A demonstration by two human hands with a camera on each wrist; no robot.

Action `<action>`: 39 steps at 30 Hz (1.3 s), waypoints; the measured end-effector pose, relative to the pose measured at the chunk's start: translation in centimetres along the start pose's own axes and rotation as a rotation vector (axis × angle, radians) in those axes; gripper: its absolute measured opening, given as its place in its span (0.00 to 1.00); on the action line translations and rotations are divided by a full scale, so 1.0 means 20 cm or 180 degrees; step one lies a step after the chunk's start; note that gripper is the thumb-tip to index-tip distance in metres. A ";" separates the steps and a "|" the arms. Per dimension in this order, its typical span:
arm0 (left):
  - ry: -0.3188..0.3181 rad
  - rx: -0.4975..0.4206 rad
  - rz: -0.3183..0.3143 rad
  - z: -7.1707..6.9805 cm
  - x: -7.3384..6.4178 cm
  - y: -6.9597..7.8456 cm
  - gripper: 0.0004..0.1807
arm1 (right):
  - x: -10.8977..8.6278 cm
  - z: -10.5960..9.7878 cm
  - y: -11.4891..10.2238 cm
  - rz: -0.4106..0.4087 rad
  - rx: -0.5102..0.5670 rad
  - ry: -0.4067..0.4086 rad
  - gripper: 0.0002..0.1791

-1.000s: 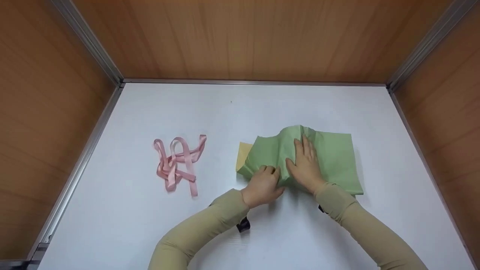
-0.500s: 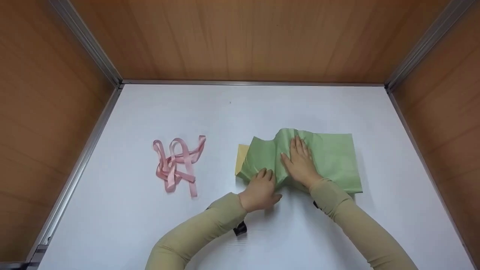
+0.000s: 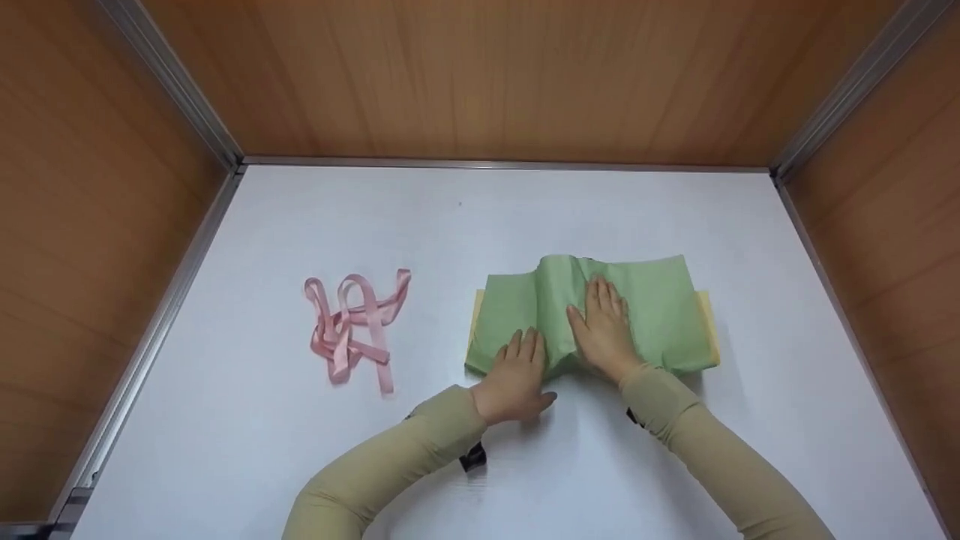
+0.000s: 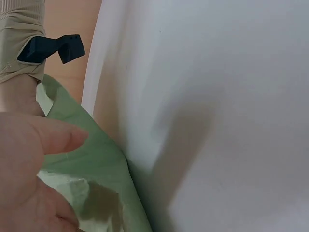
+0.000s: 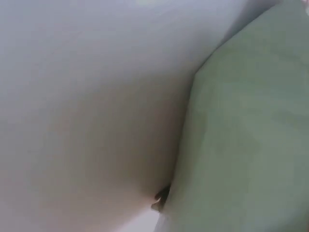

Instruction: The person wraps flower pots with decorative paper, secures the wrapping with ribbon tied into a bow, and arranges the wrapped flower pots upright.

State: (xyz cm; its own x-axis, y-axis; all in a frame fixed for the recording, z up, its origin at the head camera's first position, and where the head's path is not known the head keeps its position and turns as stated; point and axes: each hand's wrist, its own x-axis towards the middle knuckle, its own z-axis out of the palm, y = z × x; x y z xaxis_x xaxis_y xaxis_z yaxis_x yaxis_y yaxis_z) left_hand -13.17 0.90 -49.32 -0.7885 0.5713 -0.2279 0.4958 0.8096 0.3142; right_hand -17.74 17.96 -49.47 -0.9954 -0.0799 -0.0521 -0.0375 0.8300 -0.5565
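Two hands lie on one sheet of green paper (image 3: 664, 315) on the table (image 3: 187, 450). The left hand (image 3: 516, 382) has its fingers straight over the paper's near edge, left of the middle, with the thumb held out over the table in front. The right hand (image 3: 606, 330) lies farther in, near the middle, its fingers straight and close together, the thumb apart; neither hand pinches anything. Between and behind them the paper rises in a rounded ridge. Something yellow (image 3: 708, 326) peeks out from under it at both ends. The pink ribbon (image 3: 341, 365) lies in loose loops well to the left.

The head view alone shows the ribbon and the yellow edges. The left wrist view adds the left thumb close up, beside the paper's near side, and a black mount (image 4: 71, 49) at the other sleeve (image 4: 19, 43). The right wrist view is blurred: mostly paper and table, plus a small dark thing (image 5: 161, 198) too unclear to name.
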 end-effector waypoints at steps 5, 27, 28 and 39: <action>0.0202 0.0015 0.0459 -0.01 0.04 0.00 0.50 | -0.01 -0.04 0.05 0.0301 0.0009 -0.0235 0.38; 0.0022 -0.0181 0.0474 0.00 0.12 0.00 0.53 | 0.03 -0.01 -0.02 0.0016 0.0182 -0.0134 0.34; 0.0019 -0.0171 0.0445 0.00 0.12 0.00 0.54 | 0.03 -0.01 -0.02 0.0039 0.0178 -0.0161 0.34; -0.0086 -0.0325 0.0326 0.03 0.06 -0.01 0.54 | 0.02 0.00 -0.08 -0.0295 -0.0521 0.0076 0.32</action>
State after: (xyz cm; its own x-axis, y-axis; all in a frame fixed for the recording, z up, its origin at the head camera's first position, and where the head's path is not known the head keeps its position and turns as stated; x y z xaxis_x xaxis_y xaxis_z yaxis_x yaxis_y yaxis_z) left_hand -13.99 1.56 -50.09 -0.7249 0.6547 -0.2141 0.5325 0.7298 0.4288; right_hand -18.00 16.58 -48.49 -0.9888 -0.1486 0.0138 -0.1408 0.8986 -0.4157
